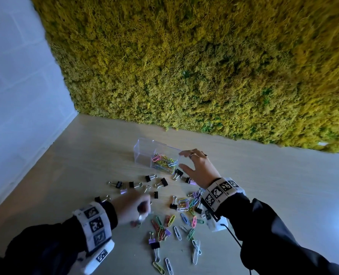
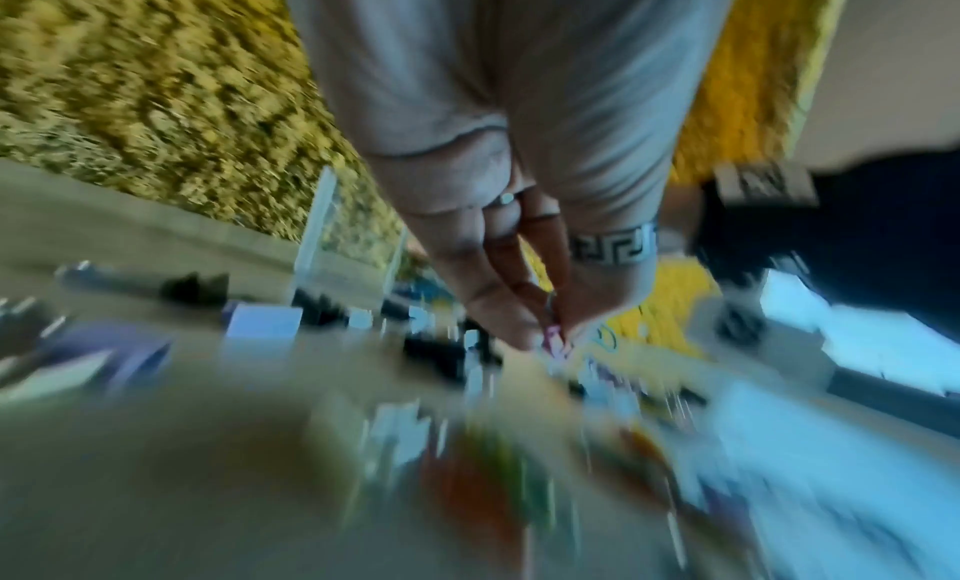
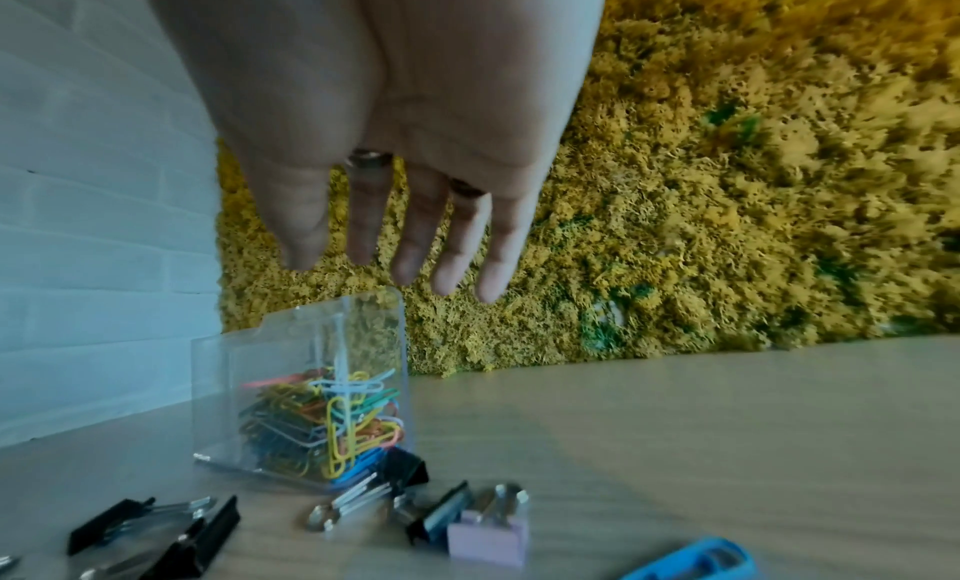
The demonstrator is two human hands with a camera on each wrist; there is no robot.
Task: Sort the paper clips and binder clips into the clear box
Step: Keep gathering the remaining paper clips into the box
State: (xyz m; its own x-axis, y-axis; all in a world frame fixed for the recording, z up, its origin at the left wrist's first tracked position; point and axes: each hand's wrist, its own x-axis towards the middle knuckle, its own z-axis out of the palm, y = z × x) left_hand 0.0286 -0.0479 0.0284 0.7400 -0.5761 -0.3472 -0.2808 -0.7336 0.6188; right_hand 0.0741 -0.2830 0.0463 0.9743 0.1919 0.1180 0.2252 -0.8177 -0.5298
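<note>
The clear box (image 1: 145, 150) stands on the wooden table near the moss wall. Its right compartment holds a heap of coloured paper clips (image 1: 164, 162), seen close in the right wrist view (image 3: 322, 420); the left compartment looks bare. My right hand (image 1: 181, 159) hovers open at the box's right end, fingers (image 3: 415, 236) straight and holding nothing. My left hand (image 1: 143, 210) is blurred, low over the loose clips, and pinches a pink paper clip (image 2: 553, 336) between its fingertips. Black binder clips (image 1: 150, 178) and loose paper clips (image 1: 184, 217) lie scattered in front of the box.
A yellow-green moss wall (image 1: 204, 66) runs behind the table, with a white brick wall (image 1: 16, 96) on the left. A lilac binder clip (image 3: 488, 535) and a blue object (image 3: 691, 560) lie near my right wrist. Bare tabletop (image 1: 273, 185) stretches to the right.
</note>
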